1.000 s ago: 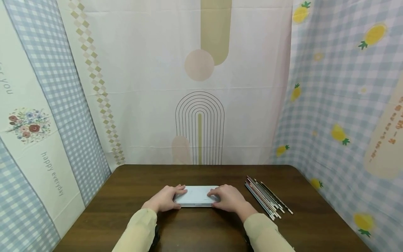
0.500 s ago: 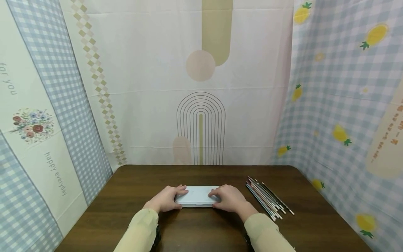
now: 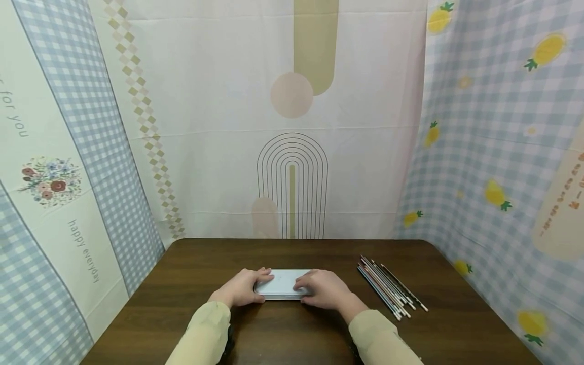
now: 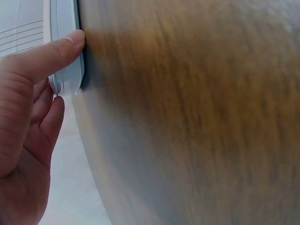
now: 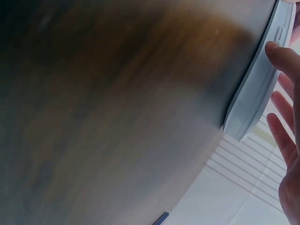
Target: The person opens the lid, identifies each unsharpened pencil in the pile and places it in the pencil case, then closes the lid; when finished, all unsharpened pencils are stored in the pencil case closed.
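Note:
A flat, pale blue-white pencil case (image 3: 282,281) lies closed on the brown table, its long side toward me. My left hand (image 3: 240,288) grips its left end, thumb on the front side and fingers over the top and end. In the left wrist view that thumb presses the side of the case (image 4: 69,79). My right hand (image 3: 325,290) holds the case right of its middle, fingertips on the lid. Its thumb sits on the front beside a small catch in the right wrist view, where the far end of the case (image 5: 248,103) juts past the spread fingers.
Several pencils (image 3: 388,289) lie in a loose bundle right of the case, light ends toward me. The dark wooden table (image 3: 210,258) has rounded far corners. A patterned cloth (image 3: 365,177) hangs behind it, with checked cloths at both sides.
My right hand has slid left along the case, uncovering less of the lid between the hands. My left hand keeps its place. The whole view has shifted very slightly.

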The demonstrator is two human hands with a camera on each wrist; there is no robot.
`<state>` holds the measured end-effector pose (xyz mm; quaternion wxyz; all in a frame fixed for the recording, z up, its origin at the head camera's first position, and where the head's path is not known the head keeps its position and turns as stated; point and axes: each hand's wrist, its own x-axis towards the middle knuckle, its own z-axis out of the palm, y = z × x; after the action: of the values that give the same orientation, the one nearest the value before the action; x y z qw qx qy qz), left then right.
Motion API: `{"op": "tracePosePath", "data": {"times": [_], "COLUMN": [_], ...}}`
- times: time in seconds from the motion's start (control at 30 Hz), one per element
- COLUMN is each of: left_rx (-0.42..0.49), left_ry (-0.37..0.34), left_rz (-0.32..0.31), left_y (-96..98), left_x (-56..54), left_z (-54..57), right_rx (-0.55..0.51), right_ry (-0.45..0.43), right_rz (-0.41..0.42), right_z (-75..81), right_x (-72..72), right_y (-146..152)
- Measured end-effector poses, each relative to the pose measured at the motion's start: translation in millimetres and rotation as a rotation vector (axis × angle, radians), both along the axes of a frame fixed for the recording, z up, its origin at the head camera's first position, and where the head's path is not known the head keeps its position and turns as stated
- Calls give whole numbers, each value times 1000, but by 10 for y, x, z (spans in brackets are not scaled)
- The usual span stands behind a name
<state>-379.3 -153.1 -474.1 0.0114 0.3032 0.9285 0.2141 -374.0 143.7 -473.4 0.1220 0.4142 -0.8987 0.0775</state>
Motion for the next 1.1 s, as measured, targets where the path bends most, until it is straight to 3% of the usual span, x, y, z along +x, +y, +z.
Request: {"op": "tracePosePath", "data": {"times": [0.37,1.1], "left_rx": [9,7], "left_ry": [7,-1], "left_rz": [-3,16], "left_y": [22,5], "left_x": [-3,-19], "left_z": [30,18], "right_rx": [2,-24], "right_ry": [58,-17], "right_rz": [25,-36], "right_z": [1,29], "right_x": [-12,-4], "right_y": [-94,-151]}}
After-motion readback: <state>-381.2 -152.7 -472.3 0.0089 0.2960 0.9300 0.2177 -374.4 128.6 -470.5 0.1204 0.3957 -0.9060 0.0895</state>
